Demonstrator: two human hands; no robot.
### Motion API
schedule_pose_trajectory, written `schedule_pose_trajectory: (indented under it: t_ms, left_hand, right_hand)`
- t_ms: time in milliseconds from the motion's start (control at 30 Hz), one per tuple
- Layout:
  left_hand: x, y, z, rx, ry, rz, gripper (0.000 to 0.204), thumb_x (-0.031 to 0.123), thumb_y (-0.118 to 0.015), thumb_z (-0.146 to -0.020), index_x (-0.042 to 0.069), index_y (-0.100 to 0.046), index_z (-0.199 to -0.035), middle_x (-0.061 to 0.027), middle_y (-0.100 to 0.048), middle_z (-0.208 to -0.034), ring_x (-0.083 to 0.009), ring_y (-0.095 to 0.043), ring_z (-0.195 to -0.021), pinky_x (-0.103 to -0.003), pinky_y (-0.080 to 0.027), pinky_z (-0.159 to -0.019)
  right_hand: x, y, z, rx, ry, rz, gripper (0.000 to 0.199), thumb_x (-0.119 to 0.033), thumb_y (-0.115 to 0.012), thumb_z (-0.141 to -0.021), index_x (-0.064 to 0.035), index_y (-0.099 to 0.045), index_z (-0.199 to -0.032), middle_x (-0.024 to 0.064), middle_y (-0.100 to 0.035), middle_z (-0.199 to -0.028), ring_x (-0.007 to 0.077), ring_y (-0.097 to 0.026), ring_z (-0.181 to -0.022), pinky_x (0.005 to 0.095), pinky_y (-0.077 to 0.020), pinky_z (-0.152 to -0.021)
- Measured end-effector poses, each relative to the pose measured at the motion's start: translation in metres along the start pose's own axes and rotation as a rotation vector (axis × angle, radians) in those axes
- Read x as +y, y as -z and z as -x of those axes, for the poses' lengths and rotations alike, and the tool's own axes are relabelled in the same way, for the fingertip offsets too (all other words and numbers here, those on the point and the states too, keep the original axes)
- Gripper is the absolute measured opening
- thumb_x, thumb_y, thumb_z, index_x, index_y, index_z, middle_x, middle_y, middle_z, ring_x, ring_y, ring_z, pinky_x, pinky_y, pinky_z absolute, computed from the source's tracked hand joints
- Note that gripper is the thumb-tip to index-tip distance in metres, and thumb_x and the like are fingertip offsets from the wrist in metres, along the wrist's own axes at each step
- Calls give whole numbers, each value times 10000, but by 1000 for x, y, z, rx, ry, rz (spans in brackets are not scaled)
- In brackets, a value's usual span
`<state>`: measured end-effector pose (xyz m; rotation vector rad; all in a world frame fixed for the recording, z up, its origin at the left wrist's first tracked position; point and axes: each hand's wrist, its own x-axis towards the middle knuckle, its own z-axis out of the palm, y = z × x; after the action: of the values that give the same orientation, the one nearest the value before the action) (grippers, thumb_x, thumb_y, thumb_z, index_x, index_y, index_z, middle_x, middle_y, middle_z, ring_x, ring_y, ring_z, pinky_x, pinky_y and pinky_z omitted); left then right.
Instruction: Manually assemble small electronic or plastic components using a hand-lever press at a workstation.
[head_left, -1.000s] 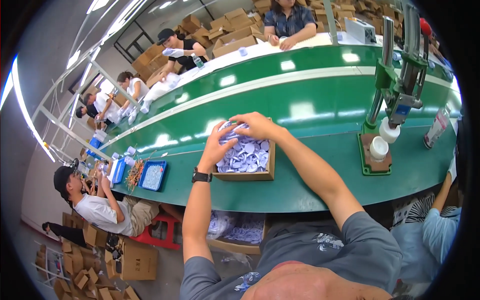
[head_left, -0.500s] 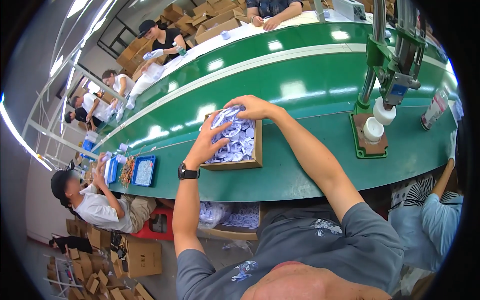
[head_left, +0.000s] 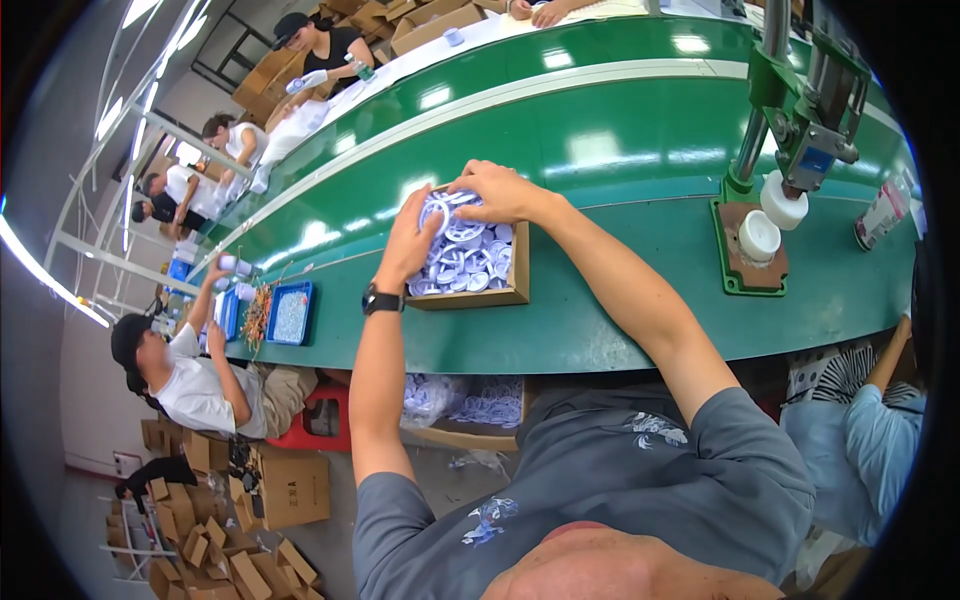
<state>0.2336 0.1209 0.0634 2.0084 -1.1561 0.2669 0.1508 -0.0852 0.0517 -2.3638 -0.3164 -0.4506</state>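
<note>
An open cardboard box [head_left: 520,270] on the green bench is filled with pale lavender plastic parts [head_left: 470,262], round caps and rings among them. At its far left corner my left hand [head_left: 410,242], with a dark watch on the wrist, has its fingers closed round the side of a small heap of these parts. My right hand [head_left: 497,193] reaches over the far rim from the right, fingers bent and pressed against the same heap. A ring-shaped part [head_left: 436,211] shows between the two hands. Some fingertips are hidden among the parts.
A green press [head_left: 750,235] with white round pieces stands right, beside a bottle [head_left: 882,212]. Left are a blue tray [head_left: 290,312] of small clear pieces and a seated co-worker [head_left: 200,385]. Under the bench sits another box [head_left: 470,436]. Others work across the green belt [head_left: 640,120].
My hands have drawn closer together at the box's far side, and the left fingers, spread before, are now gathered against the parts. The view has shifted slightly.
</note>
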Motion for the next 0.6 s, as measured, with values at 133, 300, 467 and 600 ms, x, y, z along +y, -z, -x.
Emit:
schedule_pose_trajectory:
  t_ms: [133, 300, 467, 600]
  left_hand:
    - [-8, -9, 0, -72, 7, -36, 343, 243, -625, -885, 18, -640, -1143, -184, -609, -1203, -320, -572, -1119, -377, -428, -971]
    - [-7, -5, -9, -99, 23, -53, 336, 243, -604, -903, 25, -636, -1157, -168, -620, -1176, -293, -583, -1103, -355, -441, -951]
    - [-18, -3, -12, -106, 107, -47, 314, 239, -593, -917, 25, -648, -1140, -158, -650, -1090, -271, -617, -1021, -344, -462, -910]
    - [-15, -3, -29, -176, 195, 8, 294, 243, -595, -917, 13, -664, -1086, -161, -675, -988, -257, -641, -934, -334, -480, -861]
  right_hand:
    - [-3, -6, 6, -7, -61, 109, 493, -417, -671, -816, -98, -642, -1192, 158, -596, -1130, 317, -536, -1121, 433, -417, -964]
    - [19, -7, 4, 121, 21, 71, 510, -482, -641, -822, -101, -654, -1161, 156, -597, -1156, 326, -533, -1132, 446, -404, -971]
    - [4, -7, 5, 62, -22, 120, 568, -562, -600, -825, -106, -662, -1156, 158, -608, -1192, 338, -524, -1161, 474, -379, -984]
    - [9, -10, 7, 95, -73, 200, 575, -575, -564, -848, -110, -656, -1175, 156, -607, -1208, 342, -520, -1166, 482, -357, -992]
